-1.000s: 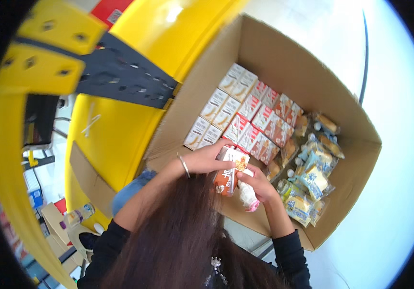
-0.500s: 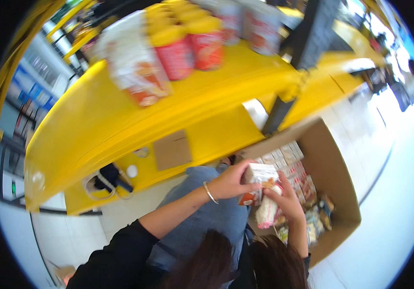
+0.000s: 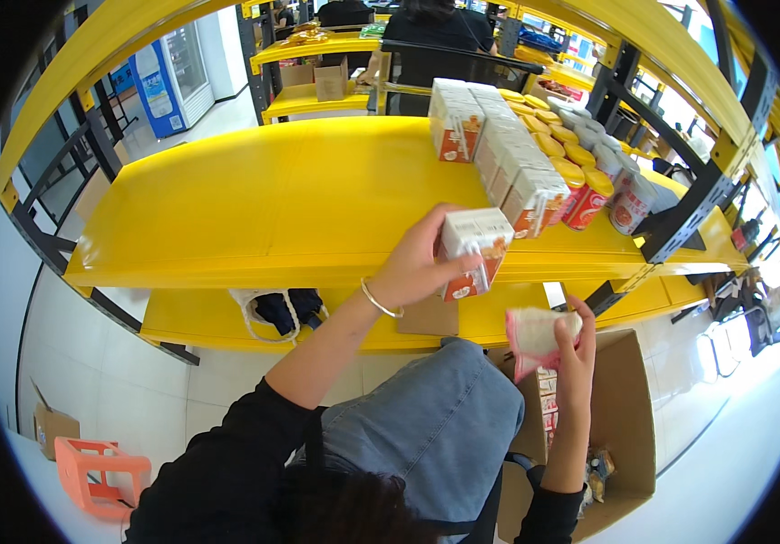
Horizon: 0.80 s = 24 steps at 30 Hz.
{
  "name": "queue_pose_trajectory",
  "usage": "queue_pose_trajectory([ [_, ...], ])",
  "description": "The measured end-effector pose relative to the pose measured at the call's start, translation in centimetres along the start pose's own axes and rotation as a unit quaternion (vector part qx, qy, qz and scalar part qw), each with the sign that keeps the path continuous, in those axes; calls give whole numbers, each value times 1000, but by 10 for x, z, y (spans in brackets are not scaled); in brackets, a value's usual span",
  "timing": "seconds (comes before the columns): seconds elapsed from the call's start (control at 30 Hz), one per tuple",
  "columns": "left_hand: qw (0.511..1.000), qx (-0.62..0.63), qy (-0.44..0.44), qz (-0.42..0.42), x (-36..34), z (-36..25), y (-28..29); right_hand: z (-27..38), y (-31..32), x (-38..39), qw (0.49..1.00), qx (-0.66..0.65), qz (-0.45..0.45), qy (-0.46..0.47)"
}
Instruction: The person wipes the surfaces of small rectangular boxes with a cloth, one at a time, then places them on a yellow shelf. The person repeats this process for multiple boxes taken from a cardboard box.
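In front of the shelf's edge, my left hand [image 3: 415,263] grips a small white and orange-red drink carton [image 3: 478,238]; a bangle circles that wrist. My right hand [image 3: 575,358], lower and to the right, is closed on a white cloth [image 3: 532,334] with a pink border. Rows of matching white cartons [image 3: 508,159] stand on the yellow shelf [image 3: 308,199], just beyond the held one. Beside them are red cans with yellow lids [image 3: 592,198] and pale cans [image 3: 632,204].
A large open cardboard box [image 3: 630,390] with packaged goods is at my right knee. The lower yellow shelf [image 3: 363,331] holds a dark bag with rope handles [image 3: 285,313]. A black metal post [image 3: 693,213] rises at the right. An orange stool [image 3: 100,476] stands lower left; a person [image 3: 435,36] sits beyond the shelf.
Both hands have risen from above the cardboard box and moved apart. The left has carried the carton up to the shelf edge; the right keeps the cloth. My view has levelled toward the shelf.
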<state>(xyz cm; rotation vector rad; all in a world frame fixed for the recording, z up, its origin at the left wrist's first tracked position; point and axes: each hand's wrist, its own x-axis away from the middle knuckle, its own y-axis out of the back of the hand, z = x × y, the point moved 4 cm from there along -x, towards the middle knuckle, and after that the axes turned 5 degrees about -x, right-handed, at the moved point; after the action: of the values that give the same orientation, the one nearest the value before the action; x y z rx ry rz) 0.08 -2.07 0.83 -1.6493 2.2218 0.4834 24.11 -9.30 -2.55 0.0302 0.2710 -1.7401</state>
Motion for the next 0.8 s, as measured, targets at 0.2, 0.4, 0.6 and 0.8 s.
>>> queue_pose_trajectory([
  [0.2, 996, -71, -46, -26, 2, -20, 40, 26, -76, -19, 992, 11, 17, 122],
  [0.4, 994, -64, -70, -45, -18, -21, 58, 69, -168, -18, 813, 276, -32, 511],
  [0.6, 992, -103, -45, -52, -13, 12, 61, 4, -192, -41, 809, 296, 48, 505],
  [0.8, 997, 5, -44, -69, -9, 15, 55, -27, -179, -40, 834, 312, 21, 454],
])
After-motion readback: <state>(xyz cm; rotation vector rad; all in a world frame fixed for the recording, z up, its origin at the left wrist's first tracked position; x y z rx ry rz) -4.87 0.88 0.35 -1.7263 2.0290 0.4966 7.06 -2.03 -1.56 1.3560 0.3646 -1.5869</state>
